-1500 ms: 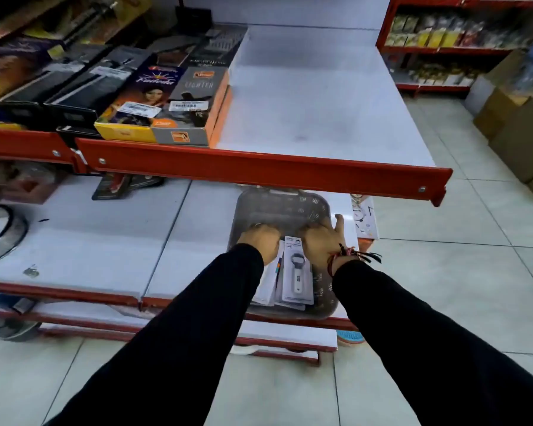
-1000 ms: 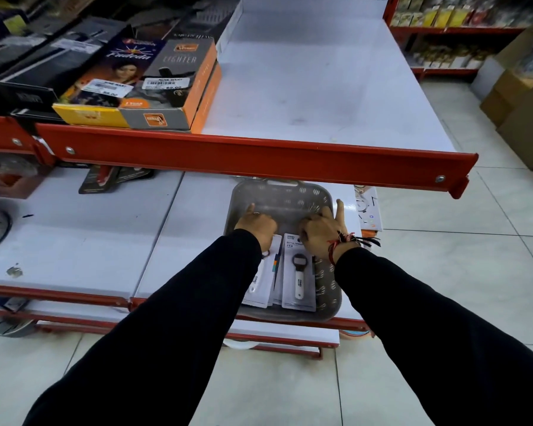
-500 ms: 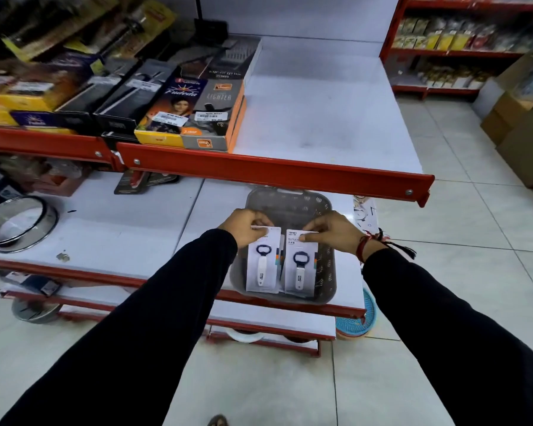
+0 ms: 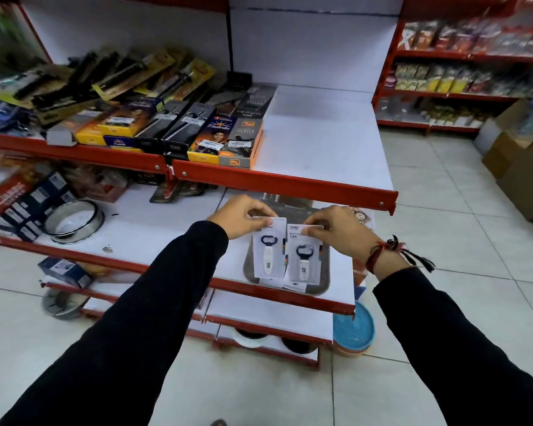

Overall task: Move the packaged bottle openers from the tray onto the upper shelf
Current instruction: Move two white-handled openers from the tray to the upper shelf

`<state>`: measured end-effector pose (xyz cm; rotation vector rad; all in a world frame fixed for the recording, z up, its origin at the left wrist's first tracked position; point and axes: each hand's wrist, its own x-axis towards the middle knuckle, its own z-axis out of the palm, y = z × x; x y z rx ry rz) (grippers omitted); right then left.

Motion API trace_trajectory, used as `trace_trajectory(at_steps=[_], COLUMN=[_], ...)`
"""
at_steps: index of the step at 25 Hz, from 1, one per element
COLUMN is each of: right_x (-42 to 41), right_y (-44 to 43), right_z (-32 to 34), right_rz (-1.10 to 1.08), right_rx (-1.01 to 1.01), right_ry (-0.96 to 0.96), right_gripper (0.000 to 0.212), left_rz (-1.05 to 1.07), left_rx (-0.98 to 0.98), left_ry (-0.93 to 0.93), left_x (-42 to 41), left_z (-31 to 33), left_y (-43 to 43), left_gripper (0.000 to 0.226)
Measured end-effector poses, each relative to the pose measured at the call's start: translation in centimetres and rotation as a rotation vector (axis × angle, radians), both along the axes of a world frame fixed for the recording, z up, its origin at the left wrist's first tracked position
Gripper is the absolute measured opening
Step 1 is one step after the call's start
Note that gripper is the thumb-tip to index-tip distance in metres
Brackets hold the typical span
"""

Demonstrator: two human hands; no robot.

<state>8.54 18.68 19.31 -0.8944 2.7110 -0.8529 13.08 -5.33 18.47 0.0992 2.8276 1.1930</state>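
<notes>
My left hand [image 4: 239, 215] pinches the top edge of a white carded bottle opener pack [image 4: 269, 250]. Beside it, my right hand [image 4: 336, 230] holds a second carded bottle opener pack [image 4: 303, 256] by its top. Both packs hang side by side above the grey perforated tray [image 4: 323, 287], which sits on the lower white shelf near its front right corner. More card edges peek out beneath the held packs. The upper shelf [image 4: 320, 139] is a white board with a red front rail, just above and beyond my hands.
Boxed goods [image 4: 225, 139] fill the left part of the upper shelf. A steel ring pan [image 4: 74, 221] and dark boxes lie at the left of the lower shelf. A blue round basket [image 4: 354, 330] sits on the floor. Cardboard boxes [image 4: 520, 167] stand at the right.
Both hands reached into the tray, each took hold of a pack and lifted it up out of the tray. The camera view has tilted up toward the upper shelf.
</notes>
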Motion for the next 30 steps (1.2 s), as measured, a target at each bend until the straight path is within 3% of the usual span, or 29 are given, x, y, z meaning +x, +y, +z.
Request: trace_trajectory(at_steps=[8,15,22,30], right_x=[-1.5,-6.5,-13.9,-22.4], right_y=[2.9,3.7,1.9,-0.9], right_z=[12.1,18.3,18.6,13.7], right_rz=[0.026,-0.005,-0.128,-0.19], right_rx=[-0.15,-0.224,-0.233,-0.141], right_ry=[-0.018,-0.173,-0.276,-0.424], right_gripper=[0.025,0.028,0.019,0.012], left_rz=[-0.041,-0.065,-0.066,-0.023], left_rx=[0.008,-0.012,-0.032,-0.035], left_ry=[0.143,0.204,0.132,0.007], left_x=[-0.3,-4.5,-12.7,-21.8], left_z=[11.6,18.1,19.4,15.1], left_y=[1.3,1.9,-0.6,-2.9], left_gripper=[0.026,0.028,0.027,0.031])
